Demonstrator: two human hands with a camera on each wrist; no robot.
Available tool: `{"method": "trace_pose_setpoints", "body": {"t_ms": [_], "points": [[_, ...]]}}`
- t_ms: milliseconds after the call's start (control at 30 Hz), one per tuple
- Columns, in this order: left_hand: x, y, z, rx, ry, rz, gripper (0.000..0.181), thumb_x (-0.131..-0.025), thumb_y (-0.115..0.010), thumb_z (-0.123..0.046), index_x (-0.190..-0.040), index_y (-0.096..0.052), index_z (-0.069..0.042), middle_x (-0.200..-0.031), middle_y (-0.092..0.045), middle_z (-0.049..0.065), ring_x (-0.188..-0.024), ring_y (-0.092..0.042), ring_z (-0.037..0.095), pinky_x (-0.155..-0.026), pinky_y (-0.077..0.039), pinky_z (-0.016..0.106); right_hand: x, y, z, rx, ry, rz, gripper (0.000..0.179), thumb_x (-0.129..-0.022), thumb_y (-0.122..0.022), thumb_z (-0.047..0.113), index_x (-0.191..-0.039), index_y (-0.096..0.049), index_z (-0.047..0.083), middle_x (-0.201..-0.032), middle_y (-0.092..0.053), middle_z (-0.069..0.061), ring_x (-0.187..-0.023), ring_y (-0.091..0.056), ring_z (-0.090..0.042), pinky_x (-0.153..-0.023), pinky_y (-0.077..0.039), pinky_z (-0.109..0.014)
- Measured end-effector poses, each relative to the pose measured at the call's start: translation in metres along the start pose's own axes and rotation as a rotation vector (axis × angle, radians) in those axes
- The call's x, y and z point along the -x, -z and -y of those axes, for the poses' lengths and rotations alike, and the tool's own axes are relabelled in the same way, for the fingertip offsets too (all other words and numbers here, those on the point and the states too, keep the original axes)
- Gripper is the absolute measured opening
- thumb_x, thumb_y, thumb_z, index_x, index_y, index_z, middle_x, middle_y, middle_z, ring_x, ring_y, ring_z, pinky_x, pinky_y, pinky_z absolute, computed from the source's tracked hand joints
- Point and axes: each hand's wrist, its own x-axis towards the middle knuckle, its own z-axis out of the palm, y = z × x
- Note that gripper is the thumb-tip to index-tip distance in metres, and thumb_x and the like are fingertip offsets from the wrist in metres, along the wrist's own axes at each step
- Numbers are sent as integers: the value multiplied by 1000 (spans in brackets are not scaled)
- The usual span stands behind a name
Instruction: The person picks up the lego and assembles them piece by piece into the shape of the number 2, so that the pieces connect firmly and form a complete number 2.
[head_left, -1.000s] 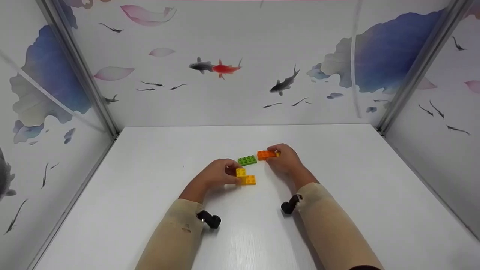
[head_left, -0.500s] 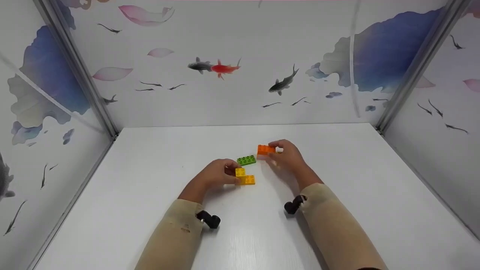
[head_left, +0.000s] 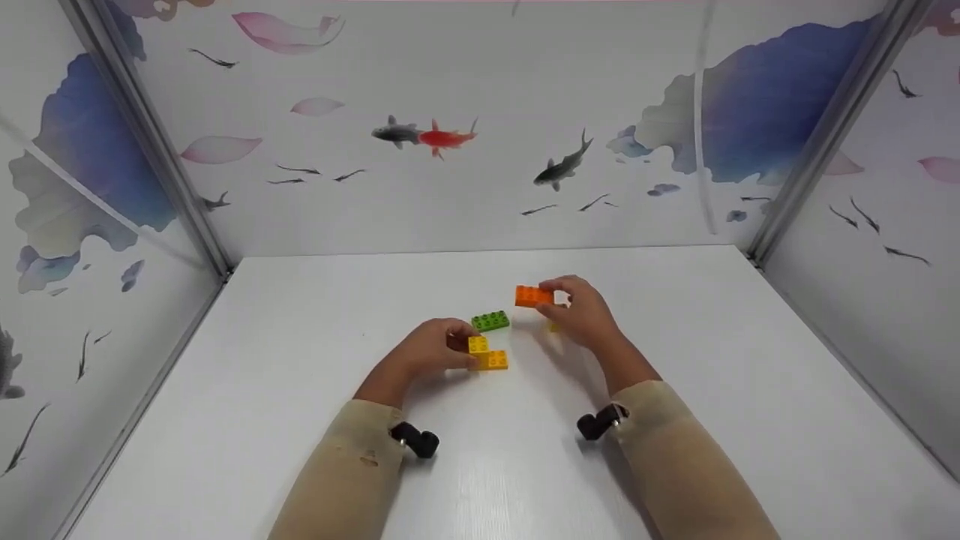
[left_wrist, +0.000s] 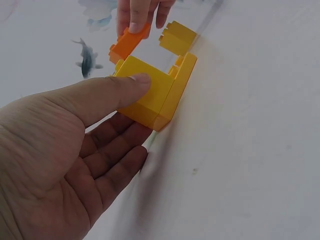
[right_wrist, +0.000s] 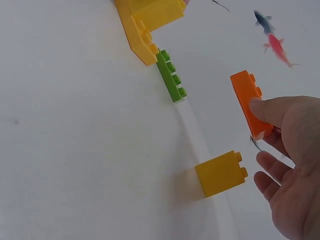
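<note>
My left hand (head_left: 429, 346) grips a tall yellow toy brick (left_wrist: 147, 80) between thumb and fingers. That brick sits on one end of a flatter yellow brick (head_left: 499, 360), whose studs show on the free end. In my right hand (head_left: 589, 315), thumb and fingers pinch an orange brick (head_left: 527, 296) by its right end. The orange brick is raised above the table, studs upward. Below and beside the right fingers stands a separate yellow brick (right_wrist: 220, 174), mostly hidden by that hand in the head view.
A flat green brick (head_left: 490, 321) lies on the white table (head_left: 480, 465), just beyond the left hand's bricks. Panels printed with fish and petals enclose the back (head_left: 450, 202) and both sides.
My right hand has lifted the orange brick off the table and slightly away, uncovering part of the yellow brick below. The left hand keeps its grip in the same place.
</note>
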Motion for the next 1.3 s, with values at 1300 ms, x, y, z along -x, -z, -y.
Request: {"method": "trace_pose_setpoints", "body": {"t_ms": [1300], "points": [[3,1,0,-6,-72,-6,42,-90,-87,-27,-128,-73,-19,-123,-73,-3,-112,-68,20,-109,-57,42,38,-30,37,-119,195,159,33,-96,-83,24,-128,-76,19,-126,-71,0,-113,-69,-21,-101,-61,-39]]}}
